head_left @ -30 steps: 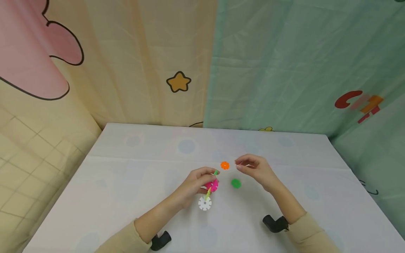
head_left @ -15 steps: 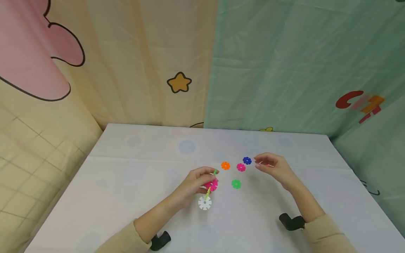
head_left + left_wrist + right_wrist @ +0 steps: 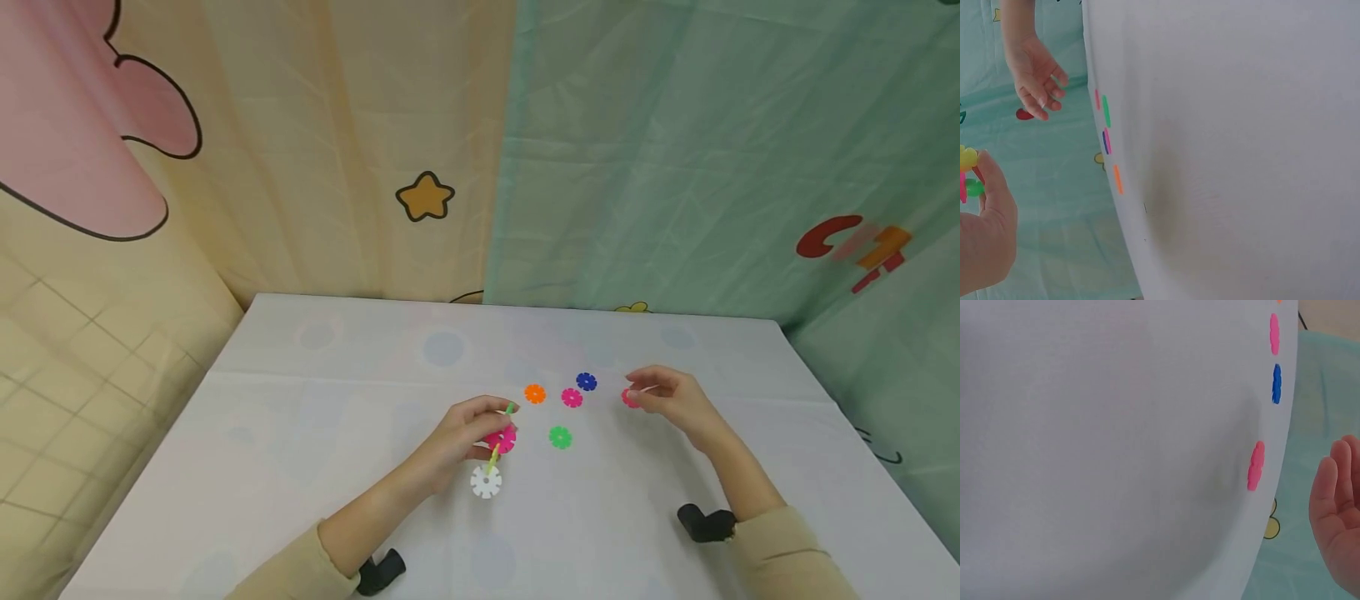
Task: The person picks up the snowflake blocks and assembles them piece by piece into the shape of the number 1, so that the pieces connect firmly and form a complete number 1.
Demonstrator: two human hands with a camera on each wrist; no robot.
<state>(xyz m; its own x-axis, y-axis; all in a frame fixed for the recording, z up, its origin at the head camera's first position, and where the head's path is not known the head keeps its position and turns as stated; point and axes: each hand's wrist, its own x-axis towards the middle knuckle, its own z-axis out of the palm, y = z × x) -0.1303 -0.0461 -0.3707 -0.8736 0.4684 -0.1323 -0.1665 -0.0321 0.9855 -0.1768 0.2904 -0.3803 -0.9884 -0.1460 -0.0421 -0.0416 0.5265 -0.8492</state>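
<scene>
My left hand (image 3: 463,433) pinches a small chain of notched plastic snowflake discs above the white table. A pink disc (image 3: 506,440) sits at its middle, a yellow disc (image 3: 492,459) seen edge-on below, and a white disc (image 3: 486,492) hangs lowest. By the fingertips the edge of a green disc (image 3: 974,187) shows. My right hand (image 3: 673,404) hovers at the right with relaxed fingers, holding nothing. Under it lies a loose pink disc (image 3: 1256,466), partly hidden by the thumb in the head view.
Between the hands, an orange disc (image 3: 535,394), another pink disc (image 3: 572,398), a dark blue disc (image 3: 587,382) and a loose green disc (image 3: 560,437) lie on the table (image 3: 337,467). Printed curtains (image 3: 637,167) stand behind the table's far edge.
The right hand has moved right, away from the left hand. A blue disc and two pink ones now lie where it passed. The left hand and its chain have stayed in place.
</scene>
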